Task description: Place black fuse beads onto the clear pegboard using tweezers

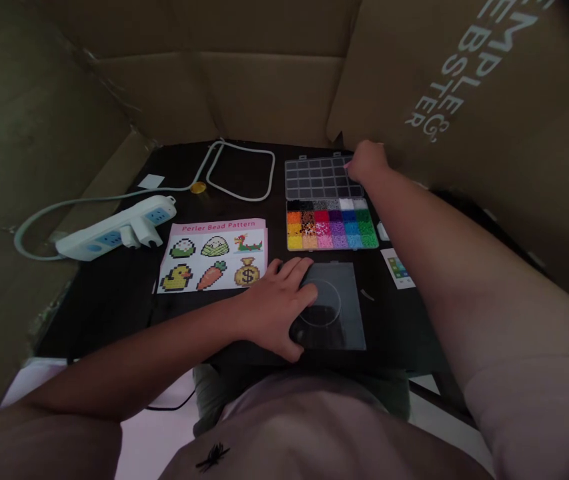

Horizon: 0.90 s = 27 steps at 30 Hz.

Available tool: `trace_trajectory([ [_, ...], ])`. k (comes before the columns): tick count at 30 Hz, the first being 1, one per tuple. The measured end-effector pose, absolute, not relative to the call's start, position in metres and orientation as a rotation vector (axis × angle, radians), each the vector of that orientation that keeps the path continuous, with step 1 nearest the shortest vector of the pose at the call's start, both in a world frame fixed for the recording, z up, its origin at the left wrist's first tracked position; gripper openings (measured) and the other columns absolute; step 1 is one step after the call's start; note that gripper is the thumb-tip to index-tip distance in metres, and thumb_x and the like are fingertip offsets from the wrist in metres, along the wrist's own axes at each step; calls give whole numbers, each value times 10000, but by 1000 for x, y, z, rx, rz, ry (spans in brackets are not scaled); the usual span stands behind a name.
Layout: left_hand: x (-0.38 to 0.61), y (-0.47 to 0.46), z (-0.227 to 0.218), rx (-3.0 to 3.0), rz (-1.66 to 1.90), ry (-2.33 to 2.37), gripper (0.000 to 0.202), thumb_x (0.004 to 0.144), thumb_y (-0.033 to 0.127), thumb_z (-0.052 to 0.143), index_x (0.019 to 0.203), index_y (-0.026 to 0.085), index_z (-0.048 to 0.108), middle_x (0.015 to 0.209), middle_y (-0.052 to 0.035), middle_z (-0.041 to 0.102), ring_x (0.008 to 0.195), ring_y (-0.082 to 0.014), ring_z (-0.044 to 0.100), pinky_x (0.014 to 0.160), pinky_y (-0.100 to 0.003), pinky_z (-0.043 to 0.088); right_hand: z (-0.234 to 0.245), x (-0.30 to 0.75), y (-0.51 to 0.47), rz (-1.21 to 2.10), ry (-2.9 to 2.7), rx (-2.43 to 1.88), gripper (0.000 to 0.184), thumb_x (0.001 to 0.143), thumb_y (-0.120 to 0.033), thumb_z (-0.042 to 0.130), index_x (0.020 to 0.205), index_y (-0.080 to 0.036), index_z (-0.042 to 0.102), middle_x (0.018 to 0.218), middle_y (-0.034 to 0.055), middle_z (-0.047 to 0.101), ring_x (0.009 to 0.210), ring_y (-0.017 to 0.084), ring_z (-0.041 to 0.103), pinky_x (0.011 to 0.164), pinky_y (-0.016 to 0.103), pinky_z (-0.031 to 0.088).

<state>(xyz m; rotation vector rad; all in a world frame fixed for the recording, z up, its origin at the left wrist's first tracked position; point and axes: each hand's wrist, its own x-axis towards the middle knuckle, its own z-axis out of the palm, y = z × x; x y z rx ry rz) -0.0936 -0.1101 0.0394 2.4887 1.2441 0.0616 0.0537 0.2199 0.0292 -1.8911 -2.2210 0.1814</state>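
My left hand lies with its fingers spread over the left side of a clear square plastic plate, which has a round outline in its middle. Beyond the plate is an open bead box, its compartments filled with beads sorted by colour. Its clear gridded lid is folded back. My right hand is closed at the lid's far right corner. A small bit of pink shows at its fingertips, too little to name. Left of the box sits a Perler bead pattern sheet with several pictures.
A white power strip with a plug in it lies on the left, its cable looping behind the sheet. Near the cable are a yellow round object and a white paper piece. A small printed card is under my right forearm. Cardboard walls surround the dark table.
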Motion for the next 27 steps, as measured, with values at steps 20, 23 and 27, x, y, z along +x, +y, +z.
trace_trajectory([
  [20,-100,-105,12,2556,160,1130,989,594,680,723,1383,143,467,1579,-311,160,1466,-481,157,1144,-653,92,26,52,210,173,-2234,-1929,192,843,-279,707,791,-166,561,1026,191,646,1138,291,590,972,397,461],
  [23,-101,-108,8,2580,196,1148,971,646,691,683,1410,137,454,1599,-291,126,1481,-465,116,1145,-663,65,27,49,207,207,-2248,-1929,207,835,-245,699,742,-172,530,1056,223,640,1160,312,575,1005,434,419],
  [27,-101,-114,6,2628,242,1163,856,725,638,645,1404,145,478,1599,-267,169,1486,-438,137,1144,-666,80,33,47,196,252,-2251,-1918,253,784,-205,719,693,-189,484,1071,248,633,1219,335,536,1022,435,381],
])
